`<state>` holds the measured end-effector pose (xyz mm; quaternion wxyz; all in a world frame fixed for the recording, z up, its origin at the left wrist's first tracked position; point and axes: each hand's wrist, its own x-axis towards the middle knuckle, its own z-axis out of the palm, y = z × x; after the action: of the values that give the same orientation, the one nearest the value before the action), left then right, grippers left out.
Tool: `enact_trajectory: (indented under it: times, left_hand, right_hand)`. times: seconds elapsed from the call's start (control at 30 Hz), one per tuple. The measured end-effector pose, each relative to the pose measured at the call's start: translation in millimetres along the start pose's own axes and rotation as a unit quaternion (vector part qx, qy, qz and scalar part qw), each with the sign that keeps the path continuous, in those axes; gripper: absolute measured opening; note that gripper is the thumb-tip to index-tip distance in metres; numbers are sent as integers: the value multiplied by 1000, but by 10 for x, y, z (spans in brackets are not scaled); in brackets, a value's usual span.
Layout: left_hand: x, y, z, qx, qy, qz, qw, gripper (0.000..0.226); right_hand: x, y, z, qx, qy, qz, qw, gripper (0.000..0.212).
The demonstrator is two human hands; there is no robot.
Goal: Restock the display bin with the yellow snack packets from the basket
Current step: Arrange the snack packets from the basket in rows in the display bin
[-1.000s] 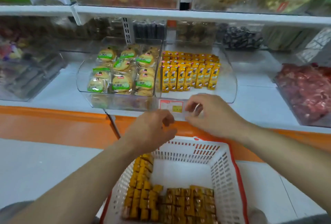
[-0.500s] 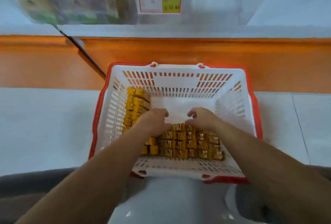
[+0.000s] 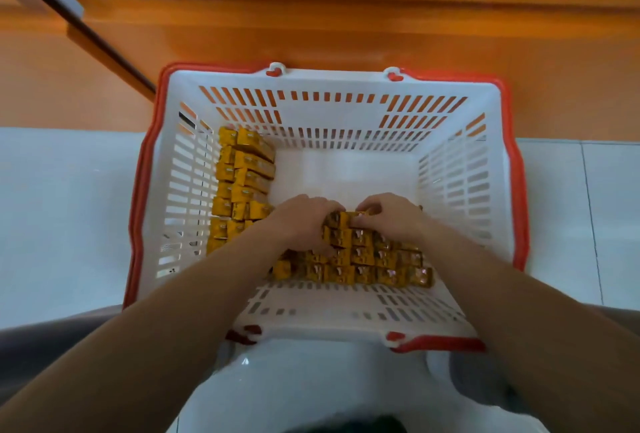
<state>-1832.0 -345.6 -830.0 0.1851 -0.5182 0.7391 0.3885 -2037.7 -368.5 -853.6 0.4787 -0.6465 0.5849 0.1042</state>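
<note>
- Step in hand: pick-up phase. Both hands are down inside the basket (image 3: 457,169), gathering a batch of yellow snack packets (image 3: 363,259) for the display bin.
- Left hand (image 3: 304,221): fingers curled over the far-left end of the top row of the packet block, gripping it.
- Right hand (image 3: 391,218): fingers curled over the far-right end of the same row, thumb side pressed to the packets. The row is clamped between the two hands.
- Location of stock: one block of packets lies in rows against the near wall of the basket. A second stack (image 3: 242,173) runs along the left wall. The far-right part of the basket floor is bare.
- Display bin: not in view. It will have to be found by looking up again.
- Next move, as judged: lift the clamped row as one unit with steady inward pressure, since loose packets in the middle could drop out.
- Materials: the packets are small, box-like and glossy-wrapped, likely light and slippery. The basket is rigid white slotted plastic with a red rim.
- Surroundings: the basket sits on a pale tiled floor (image 3: 52,207) in front of an orange panel (image 3: 346,34).
</note>
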Motion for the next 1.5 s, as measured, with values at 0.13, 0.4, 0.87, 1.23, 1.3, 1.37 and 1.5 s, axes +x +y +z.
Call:
enact_trajectory:
  times: [0.13,0.4,0.87,1.23,1.3,1.37,1.5]
  left_hand:
    - [-52,-129,3,-73,57,-32,995,69]
    - [-48,-240,25,-266,179,-105,941,58]
    - [-305,-154,-551,-554,315,-163,753,42]
    - [-250,-2,-176,-365,227,-206,879,63]
    - [-137,51,-152,-305,201,-225,903,56]
    - [5,119,-142,-239,179,-239,924,51]
    - [242,260,-88,-156,108,-232,954,41]
  right_hand:
    - [-29,27,46,47,24,9,999,30]
    - [-98,-11,85,185,99,38,977,19]
    - [-200,-718,-224,508,52,24,859,17]
    - [-435,-371,-288,382,136,91,910,17]
    - [-412,-255,-244,369,129,110,914,20]
    - [-362,-198,-182,353,122,118,920,24]
    - [-244,-186,-41,349,126,121,921,24]
